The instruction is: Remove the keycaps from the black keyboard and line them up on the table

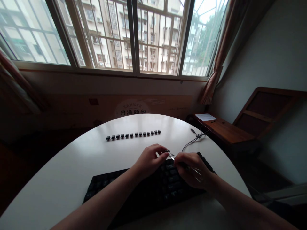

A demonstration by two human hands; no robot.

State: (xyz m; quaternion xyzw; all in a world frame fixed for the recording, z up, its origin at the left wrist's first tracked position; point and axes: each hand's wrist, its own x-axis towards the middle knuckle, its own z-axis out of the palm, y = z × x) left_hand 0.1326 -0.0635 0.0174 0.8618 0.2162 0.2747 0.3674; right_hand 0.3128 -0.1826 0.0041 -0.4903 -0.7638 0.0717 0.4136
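A black keyboard (168,183) lies on the white round table, partly covered by my forearms. Over its back edge, my left hand (150,159) pinches a small black keycap (168,150) between thumb and fingers. My right hand (192,169) is wrapped round a metal wire keycap puller (171,156), whose thin wires also show behind the fist. The puller's tip reaches the keycap at my left fingertips; whether it still grips the cap is too small to tell. Farther back, several black keycaps (131,135) stand in one row.
A black cable (189,141) with a plug lies at the right of the white table (59,169). Beyond the table's right edge stands a wooden chair (230,129) with a paper sheet (206,117) on it. A barred window (134,38) is ahead.
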